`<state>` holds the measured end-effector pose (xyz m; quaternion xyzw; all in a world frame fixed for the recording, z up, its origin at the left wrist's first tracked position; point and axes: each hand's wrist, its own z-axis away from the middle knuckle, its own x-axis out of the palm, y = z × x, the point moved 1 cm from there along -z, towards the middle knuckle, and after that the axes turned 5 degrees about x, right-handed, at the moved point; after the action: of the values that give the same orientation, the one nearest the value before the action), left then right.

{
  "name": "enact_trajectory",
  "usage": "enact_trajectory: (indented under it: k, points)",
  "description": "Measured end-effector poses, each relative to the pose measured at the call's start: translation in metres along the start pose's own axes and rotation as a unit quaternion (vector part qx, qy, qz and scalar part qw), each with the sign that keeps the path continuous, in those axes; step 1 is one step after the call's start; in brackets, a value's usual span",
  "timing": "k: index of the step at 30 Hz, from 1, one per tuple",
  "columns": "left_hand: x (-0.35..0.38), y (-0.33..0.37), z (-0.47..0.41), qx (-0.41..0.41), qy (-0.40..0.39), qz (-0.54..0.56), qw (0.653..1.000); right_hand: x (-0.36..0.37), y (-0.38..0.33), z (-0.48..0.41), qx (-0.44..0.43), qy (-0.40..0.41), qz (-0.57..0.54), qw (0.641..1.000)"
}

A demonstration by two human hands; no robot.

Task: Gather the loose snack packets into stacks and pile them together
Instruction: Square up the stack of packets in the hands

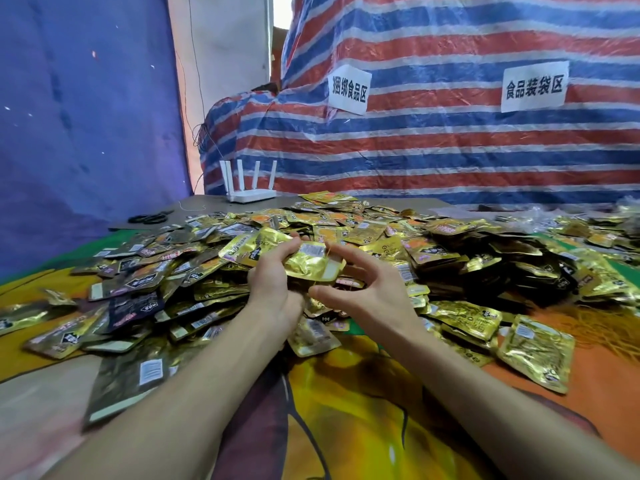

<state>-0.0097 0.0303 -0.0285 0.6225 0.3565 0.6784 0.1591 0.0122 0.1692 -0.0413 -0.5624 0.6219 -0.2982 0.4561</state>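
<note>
The tabletop is buried under a heap of loose snack packets [433, 244], gold and dark foil. It runs from the left edge right across to the right edge and thins out toward the near edge. Just above the middle of that heap, the person's left hand [273, 275] grips a small stack of gold packets [308, 261], fingers curled over its top and thumb under it, holding it clear of the loose ones below. The right hand [363, 289] hangs just beside the right end of the stack. Its fingers are spread and loosely curved and they hold nothing. Its fingertips [332, 249] come very close to the top packet, but I can't tell whether they touch. So the two hands are apart, with the stack between them.

Under everything lies a printed cloth [346, 410] in yellow, orange and green, bare along the near edge between the forearms. A few single packets sit out on it, among them a gold packet [536, 355] toward the near-right corner. Just beyond that one lies a tangle of thin orange strands [595, 323] by the right edge.

Near the far-left corner stands a white router [248, 192] with its antennas upright. A striped tarp [450, 143] in red, blue and white rises behind the far edge, with two paper signs [534, 85] stuck to it. A blue sheet [86, 116] hangs on the left.
</note>
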Motion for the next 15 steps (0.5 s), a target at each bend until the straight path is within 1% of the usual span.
enact_trajectory:
  k: [2, 4, 8, 12, 15]
  points:
    - [0.0, -0.004, -0.001, -0.017, -0.028, 0.009, 0.999, 0.0, -0.001, 0.001, -0.019, 0.024, 0.037, 0.999]
    - [0.0, -0.005, -0.001, -0.027, -0.051, 0.017, 0.998, 0.001, -0.002, 0.002, -0.033, 0.035, 0.046, 0.998]
    - [0.0, -0.007, -0.003, -0.036, -0.09, 0.035, 0.995, 0.003, -0.001, 0.003, -0.051, 0.045, 0.034, 0.997]
    - [0.005, -0.012, 0.004, -0.083, -0.13, 0.023, 0.988, 0.006, 0.001, 0.002, -0.072, 0.041, 0.006, 0.997]
    - [0.008, -0.015, 0.008, -0.088, -0.15, 0.015, 0.985, 0.004, 0.004, 0.001, -0.078, 0.046, -0.012, 0.996]
